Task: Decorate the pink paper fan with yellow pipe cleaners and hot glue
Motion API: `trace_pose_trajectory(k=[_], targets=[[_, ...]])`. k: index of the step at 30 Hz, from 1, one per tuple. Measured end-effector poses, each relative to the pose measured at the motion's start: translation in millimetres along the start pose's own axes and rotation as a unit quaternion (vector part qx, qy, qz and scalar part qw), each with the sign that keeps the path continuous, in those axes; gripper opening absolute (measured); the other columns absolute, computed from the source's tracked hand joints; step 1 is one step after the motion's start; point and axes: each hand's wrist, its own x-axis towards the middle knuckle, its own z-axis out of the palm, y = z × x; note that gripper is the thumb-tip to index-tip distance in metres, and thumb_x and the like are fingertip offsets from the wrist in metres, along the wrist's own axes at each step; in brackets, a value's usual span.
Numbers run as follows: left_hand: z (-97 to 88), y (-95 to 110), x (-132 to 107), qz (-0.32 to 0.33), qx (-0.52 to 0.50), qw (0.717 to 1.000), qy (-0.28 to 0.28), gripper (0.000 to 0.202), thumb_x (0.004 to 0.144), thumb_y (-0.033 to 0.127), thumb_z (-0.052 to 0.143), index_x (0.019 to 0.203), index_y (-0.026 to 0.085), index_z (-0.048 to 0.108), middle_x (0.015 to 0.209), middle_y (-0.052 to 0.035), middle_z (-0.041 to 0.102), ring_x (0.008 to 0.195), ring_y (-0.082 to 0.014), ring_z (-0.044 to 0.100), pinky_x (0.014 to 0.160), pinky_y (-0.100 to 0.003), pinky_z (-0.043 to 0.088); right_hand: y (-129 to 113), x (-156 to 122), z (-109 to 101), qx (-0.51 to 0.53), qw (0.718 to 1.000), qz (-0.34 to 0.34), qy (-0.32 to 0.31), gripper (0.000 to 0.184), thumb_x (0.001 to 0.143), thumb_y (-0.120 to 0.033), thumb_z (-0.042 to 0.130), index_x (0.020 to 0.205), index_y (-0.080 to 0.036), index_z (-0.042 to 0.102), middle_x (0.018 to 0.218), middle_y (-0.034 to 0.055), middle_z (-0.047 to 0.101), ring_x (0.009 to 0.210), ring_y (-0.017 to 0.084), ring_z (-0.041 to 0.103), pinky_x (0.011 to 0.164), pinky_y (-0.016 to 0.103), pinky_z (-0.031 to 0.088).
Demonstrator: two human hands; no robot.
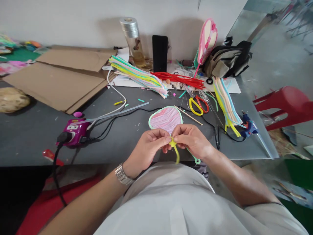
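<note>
A yellow pipe cleaner (172, 143) is being held over the front edge of the gray table (114, 143), just in front of the person's white shirt (151, 199). It is being pinched by both hands at once. The thumb and pointing finger of the left hand (155, 142) are being pressed close on one side, and those of the right hand (193, 142) are being pressed close on the other. A small yellow clump is being squeezed between the tips, and one loose tail is being left to hang down. How the clump is being folded cannot be told, as it is being partly covered by the fingers.

The step being done now looks like bending or twisting. A firm pinch on the clump and a gentle turn of the tail seem to be called for next.

Behind the hands, a pink fan with a green rim (166, 118) is being partly hidden. Nearby, a wooden stick (188, 115) and yellow-and-red scissors (190, 105) are being left untouched.
</note>
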Motion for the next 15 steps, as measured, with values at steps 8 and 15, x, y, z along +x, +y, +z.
trace_pose_trajectory(k=[8,15], targets=[[1.9,-1.7,1.0,0.015,0.061,0.996,0.058,0.025,0.079,0.038,0.075,0.074,0.016,0.065,0.068,-0.0002,0.062,0.065,-0.0122,0.057,0.058,-0.023,0.046,9.2,-3.1,4.3,-0.05,0.992,-0.077,0.085,0.015,0.072,-0.028,0.073,0.069,-0.018,0.063,0.059,-0.0044,0.059,0.053,0.008,0.045,0.052,0.023,0.036],[5.0,4.9,0.1,0.082,0.21,0.97,0.092,0.019,0.078,0.033,0.064,0.068,0.016,0.062,0.062,0.002,0.055,0.061,-0.011,0.047,0.058,-0.025,0.037,10.5,-5.4,9.9,-0.115,0.98,-0.121,0.109,0.012,0.073,-0.027,0.07,0.068,-0.019,0.063,0.064,-0.002,0.063,0.062,0.011,0.052,0.06,0.025,0.042]])
